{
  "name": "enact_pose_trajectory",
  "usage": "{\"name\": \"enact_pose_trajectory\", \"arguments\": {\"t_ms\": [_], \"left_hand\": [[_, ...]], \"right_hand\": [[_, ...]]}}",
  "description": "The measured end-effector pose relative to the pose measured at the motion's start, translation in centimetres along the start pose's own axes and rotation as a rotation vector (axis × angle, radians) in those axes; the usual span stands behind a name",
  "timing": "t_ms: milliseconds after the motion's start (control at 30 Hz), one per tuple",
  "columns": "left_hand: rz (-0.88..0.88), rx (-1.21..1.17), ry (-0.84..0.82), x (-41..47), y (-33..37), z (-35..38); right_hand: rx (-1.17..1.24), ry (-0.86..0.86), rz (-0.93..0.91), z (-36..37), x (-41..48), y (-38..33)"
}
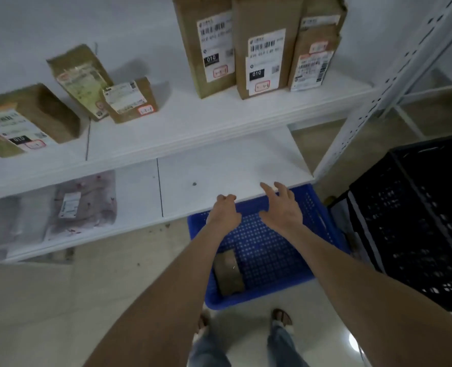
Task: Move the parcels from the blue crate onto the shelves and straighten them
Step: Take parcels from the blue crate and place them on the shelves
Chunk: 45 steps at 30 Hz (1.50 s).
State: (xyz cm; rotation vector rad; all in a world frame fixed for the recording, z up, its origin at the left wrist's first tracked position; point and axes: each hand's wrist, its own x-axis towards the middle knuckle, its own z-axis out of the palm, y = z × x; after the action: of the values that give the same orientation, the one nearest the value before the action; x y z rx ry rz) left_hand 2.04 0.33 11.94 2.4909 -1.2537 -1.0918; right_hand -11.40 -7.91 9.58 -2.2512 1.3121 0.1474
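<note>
One brown parcel (230, 274) sits in the blue crate (270, 250), lying flat just below the left grip (226, 213), on my side of it. It's a plain cardboard-coloured packet, kinda crumpled. The left grip is curled into a fist holding nothing, and the right grip (280, 207) beside it has its fingers spread. Both hover over the crate's far end, at the lower shelf (219, 170) edge. Beyond the grips, the upper shelf (193, 128) holds brown labelled parcels: tall upright ones (266, 49) past the right grip, smaller tilted ones (129, 100) off past the left.
</note>
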Motion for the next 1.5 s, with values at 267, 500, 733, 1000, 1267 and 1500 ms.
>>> {"name": "enact_pose_trajectory", "arguments": {"t_ms": [267, 500, 733, 1000, 1267, 1500], "left_hand": [[-0.190, -0.040, -0.147, 7.8, -6.0, 11.9], [-0.395, -0.140, -0.235, 17.2, -17.1, 26.1], [-0.571, -0.170, -0.200, 24.6, -26.0, 37.1], [-0.721, -0.376, -0.067, 30.3, -30.9, 42.3], [-0.694, -0.711, -0.049, 32.4, -29.4, 42.0], [-0.586, -0.804, 0.005, 29.2, -20.5, 36.0]], "right_hand": [[0.122, -0.283, 0.140, 14.5, 4.8, 6.5], [0.342, -0.528, 0.342, 33.4, 11.6, 12.0], [0.643, -0.758, 0.532, 47.9, 16.0, 15.3], [0.771, -0.793, 0.624, 56.5, 19.4, 15.6], [0.932, -0.634, 0.810, 54.3, 21.0, 17.9], [1.231, -0.335, 0.845, 42.3, 19.6, 18.0]]}}
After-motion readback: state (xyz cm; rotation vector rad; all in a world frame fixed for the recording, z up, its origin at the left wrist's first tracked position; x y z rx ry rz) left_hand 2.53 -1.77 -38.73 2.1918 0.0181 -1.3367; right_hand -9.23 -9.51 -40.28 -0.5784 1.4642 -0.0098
